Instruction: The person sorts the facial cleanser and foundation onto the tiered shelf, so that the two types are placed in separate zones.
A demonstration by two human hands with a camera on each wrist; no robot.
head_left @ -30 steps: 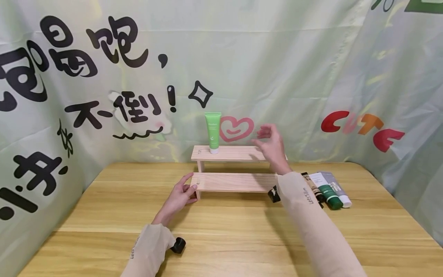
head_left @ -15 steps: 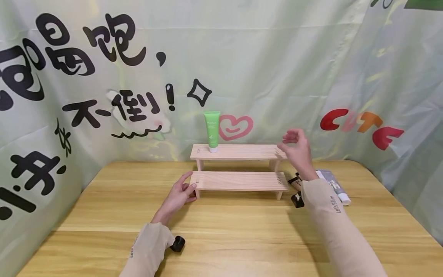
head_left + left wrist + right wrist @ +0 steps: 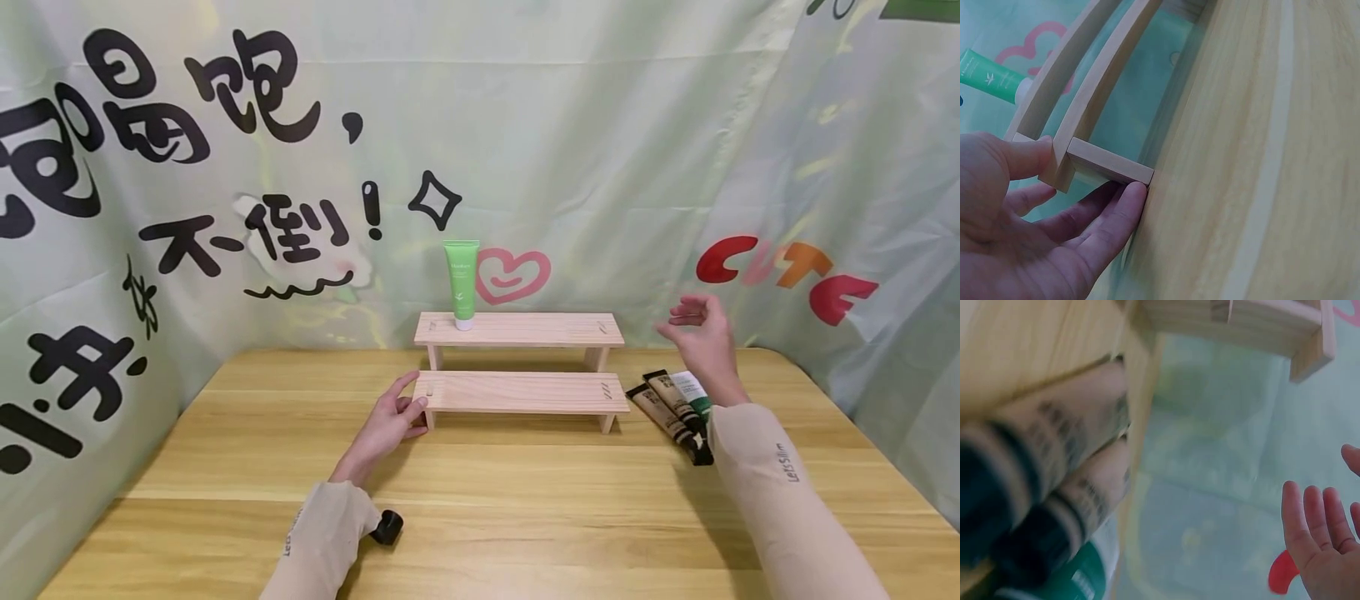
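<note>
My left hand [image 3: 381, 425] holds the left end of the lower tier of a two-step wooden display stand [image 3: 517, 392]. In the left wrist view its thumb is on the board's end and the fingertips are at the leg [image 3: 1110, 164]. A light green squeeze tube [image 3: 462, 283] stands upright on its white cap, toward the left of the upper tier. My right hand [image 3: 708, 346] is in the air right of the stand with nothing in it, fingers loosely bent. Below it lie two tan tubes with black caps [image 3: 663, 414] and a white-and-green tube [image 3: 690, 390].
The wooden table [image 3: 487, 517] runs back to a printed fabric curtain [image 3: 600, 150] with lettering and a pink heart. The right sleeve [image 3: 787, 500] covers the table beside the tubes. A black wrist device [image 3: 387, 527] sits at the left cuff.
My right hand has moved right, away from the upper tier to above the lying tubes, uncovering the stand's right end. The left hand stays at the stand's left end.
</note>
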